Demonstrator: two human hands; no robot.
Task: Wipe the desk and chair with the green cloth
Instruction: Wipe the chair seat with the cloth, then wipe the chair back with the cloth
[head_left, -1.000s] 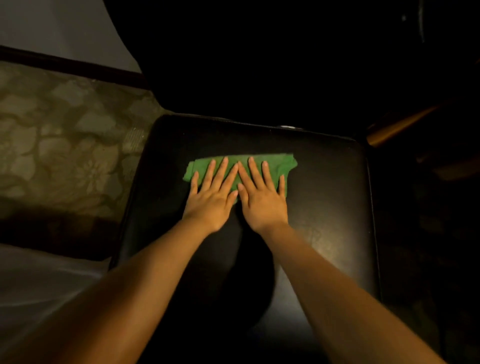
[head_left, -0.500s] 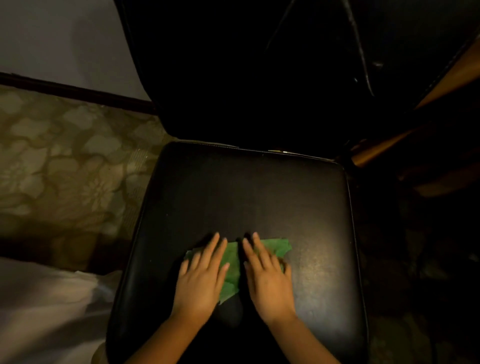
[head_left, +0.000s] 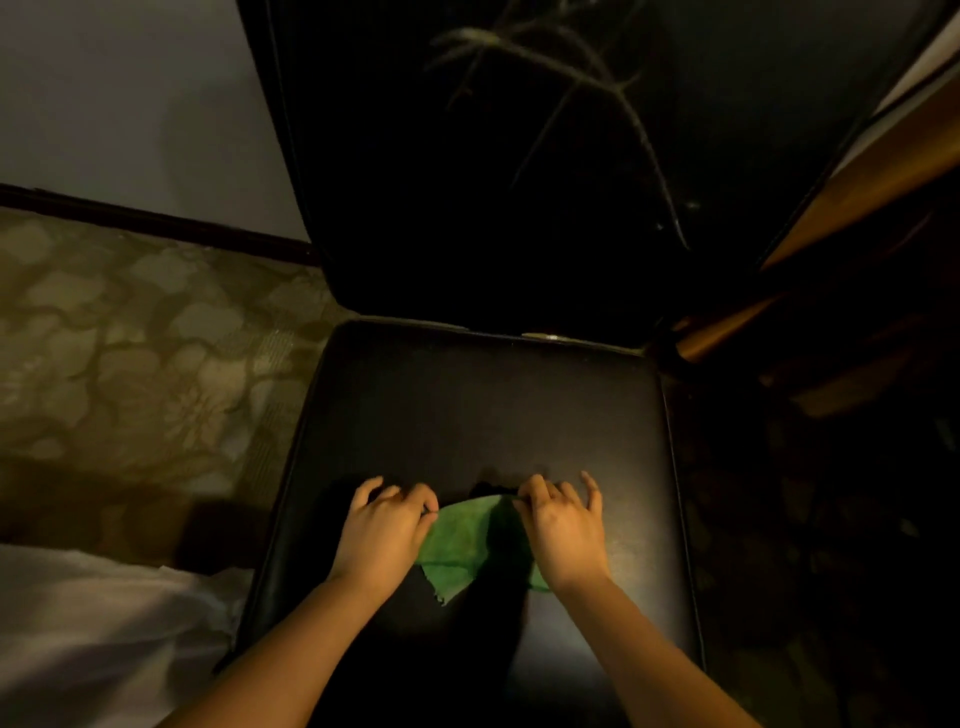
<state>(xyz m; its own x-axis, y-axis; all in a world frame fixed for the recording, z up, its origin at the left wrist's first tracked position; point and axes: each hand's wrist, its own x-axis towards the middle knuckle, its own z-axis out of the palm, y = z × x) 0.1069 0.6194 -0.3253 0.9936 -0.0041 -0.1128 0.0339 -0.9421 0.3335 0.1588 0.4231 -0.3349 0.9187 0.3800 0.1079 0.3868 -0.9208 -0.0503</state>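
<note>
A black padded chair seat (head_left: 483, 410) fills the middle of the view, with its dark upright back (head_left: 519, 171) behind it. The green cloth (head_left: 462, 540) hangs between my hands over the near half of the seat, its lower corner drooping toward me. My left hand (head_left: 382, 530) pinches the cloth's left top edge with curled fingers. My right hand (head_left: 563, 525) pinches the right top edge, its little finger sticking out. The cloth's right part is hidden under my right hand.
A patterned olive floor (head_left: 130, 374) lies to the left, meeting a pale wall (head_left: 130, 93) at a dark baseboard. White fabric (head_left: 93, 639) sits at the lower left. A wooden desk edge (head_left: 852, 192) rises at the upper right; the area below it is dark.
My hands dragged the cloth from the seat's far part to its near part. They went from flat, pressed palms to pinching its top corners, spread apart and lifting it.
</note>
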